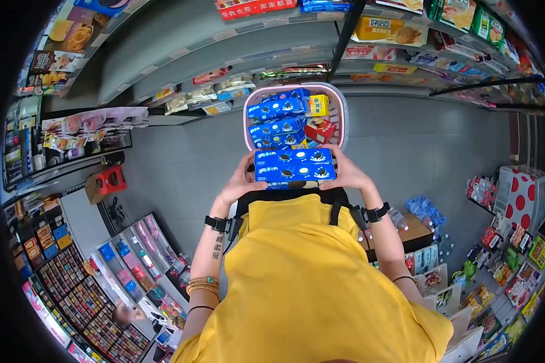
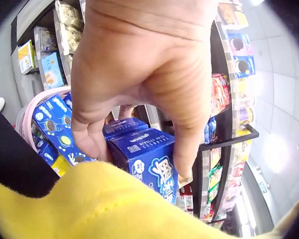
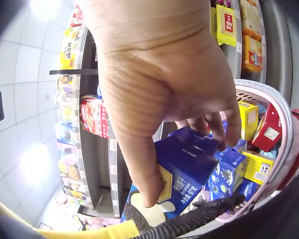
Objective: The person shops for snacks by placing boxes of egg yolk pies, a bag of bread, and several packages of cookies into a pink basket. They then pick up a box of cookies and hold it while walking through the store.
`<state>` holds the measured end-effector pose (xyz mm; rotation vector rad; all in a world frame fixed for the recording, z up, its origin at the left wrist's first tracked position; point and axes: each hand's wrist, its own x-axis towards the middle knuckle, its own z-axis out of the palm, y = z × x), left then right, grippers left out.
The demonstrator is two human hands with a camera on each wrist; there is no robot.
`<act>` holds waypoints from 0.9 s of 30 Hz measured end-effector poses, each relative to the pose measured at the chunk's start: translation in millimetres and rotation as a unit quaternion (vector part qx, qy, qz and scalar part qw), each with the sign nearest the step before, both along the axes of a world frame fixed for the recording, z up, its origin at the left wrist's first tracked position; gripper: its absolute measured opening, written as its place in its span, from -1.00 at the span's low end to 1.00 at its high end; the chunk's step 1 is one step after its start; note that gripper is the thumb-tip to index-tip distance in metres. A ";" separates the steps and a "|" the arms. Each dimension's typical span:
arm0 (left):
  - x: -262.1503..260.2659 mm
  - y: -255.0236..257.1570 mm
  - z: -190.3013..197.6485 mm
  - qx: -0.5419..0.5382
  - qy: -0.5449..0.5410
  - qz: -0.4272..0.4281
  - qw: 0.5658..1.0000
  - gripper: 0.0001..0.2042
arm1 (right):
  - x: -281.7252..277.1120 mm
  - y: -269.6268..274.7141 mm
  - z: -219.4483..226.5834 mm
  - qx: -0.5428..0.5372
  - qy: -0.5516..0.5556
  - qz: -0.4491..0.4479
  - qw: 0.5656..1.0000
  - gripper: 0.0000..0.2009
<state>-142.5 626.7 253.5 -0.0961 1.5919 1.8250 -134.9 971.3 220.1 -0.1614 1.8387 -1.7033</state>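
Between both hands I hold blue Oreo cookie boxes stacked together, close in front of the yellow shirt. My left hand grips their left ends; in the left wrist view its thumb and fingers lie on opposite sides of a box end. At the right ends, my right hand grips likewise, its thumb pressing a box face in the right wrist view. Just beyond them sits a pink basket holding more blue cookie boxes, a yellow box and a red box.
Long grey shelves, sparsely stocked with snacks, stand ahead. More packed shelves run along the right. Grey floor surrounds the basket. A red stool stands at left, and a brown carton lies behind the right arm.
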 end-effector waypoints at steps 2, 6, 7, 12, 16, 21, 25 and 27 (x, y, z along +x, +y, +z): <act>3.7 -8.0 -9.9 0.011 -0.022 0.026 0.999 -0.22 | -2.2 -0.7 2.1 -0.009 0.001 -0.003 1.000 0.01; 1.8 -7.0 -0.8 0.116 -0.153 0.115 0.975 -0.42 | -10.0 -4.9 14.0 -0.004 0.022 -0.008 1.000 0.01; -0.4 -3.8 5.3 0.079 -0.158 0.115 0.977 -0.46 | -10.7 -5.5 16.9 0.008 0.041 -0.009 0.999 0.01; -2.0 -7.3 -2.3 0.013 -0.141 0.087 0.986 -0.46 | -10.7 -8.5 27.7 0.023 0.042 -0.022 0.999 0.00; -3.8 -4.5 2.9 -0.002 -0.149 0.082 0.985 -0.47 | -6.4 -4.2 27.0 0.043 0.059 -0.026 0.997 0.00; -7.4 1.9 2.4 0.018 -0.196 0.077 0.977 -0.55 | 1.8 -1.2 21.0 0.055 0.081 -0.036 0.995 0.00; -7.1 2.6 -2.8 0.018 -0.206 0.072 0.976 -0.59 | 4.6 -0.7 17.5 0.061 0.080 -0.046 0.994 0.01; -6.6 0.0 -8.1 0.018 -0.212 0.068 0.975 -0.54 | 5.6 -0.5 19.6 0.067 0.089 -0.047 0.993 0.01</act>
